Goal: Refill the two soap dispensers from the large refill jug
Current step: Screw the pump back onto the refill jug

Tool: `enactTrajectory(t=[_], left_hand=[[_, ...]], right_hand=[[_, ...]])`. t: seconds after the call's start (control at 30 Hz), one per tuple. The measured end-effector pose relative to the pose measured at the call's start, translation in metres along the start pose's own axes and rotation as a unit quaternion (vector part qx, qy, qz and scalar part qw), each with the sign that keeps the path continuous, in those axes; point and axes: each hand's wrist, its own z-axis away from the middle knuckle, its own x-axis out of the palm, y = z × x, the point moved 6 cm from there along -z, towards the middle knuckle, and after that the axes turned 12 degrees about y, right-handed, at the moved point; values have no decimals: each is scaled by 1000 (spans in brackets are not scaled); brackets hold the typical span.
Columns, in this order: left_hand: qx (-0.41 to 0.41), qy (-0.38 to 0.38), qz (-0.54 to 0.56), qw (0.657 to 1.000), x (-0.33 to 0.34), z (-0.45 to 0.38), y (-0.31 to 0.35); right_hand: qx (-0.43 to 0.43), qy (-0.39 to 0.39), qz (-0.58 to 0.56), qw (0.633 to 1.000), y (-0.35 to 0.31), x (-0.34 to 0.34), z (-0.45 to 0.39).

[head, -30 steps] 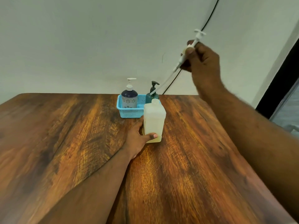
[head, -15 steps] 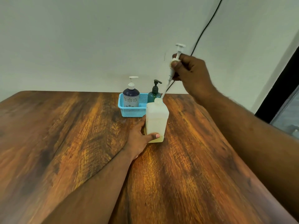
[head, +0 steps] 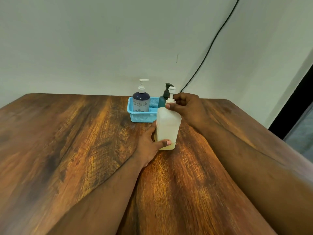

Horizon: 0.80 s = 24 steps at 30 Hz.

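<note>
Now the left hand (head: 149, 143) grips the base of the translucent refill jug (head: 167, 126) to steady it on the wooden surface (head: 67, 150), while the right hand (head: 184, 107) pinches its white pump collar (head: 170, 100), probably to screw it, both dispensers sitting just beyond in a blue basket (head: 144, 116).
</note>
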Motion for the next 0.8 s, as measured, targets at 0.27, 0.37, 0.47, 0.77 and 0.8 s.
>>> enactTrajectory(t=[0.27, 0.37, 0.47, 0.77, 0.8], left_hand=[[11, 3, -13, 1000, 0, 1, -1], [11, -1, -8, 1000, 0, 0, -2], [7, -5, -8, 1000, 1, -2, -3], [9, -2, -15, 1000, 0, -5, -6], [10, -1, -11, 1000, 0, -5, -7]], right_hand=[[-58, 102, -47, 992, 3, 3, 11], [-19, 68, -159, 985, 7, 4, 11], [17, 12, -214, 977, 8, 5, 7], [-37, 19, -93, 995, 8, 11, 3], [-40, 33, -87, 995, 8, 14, 3]])
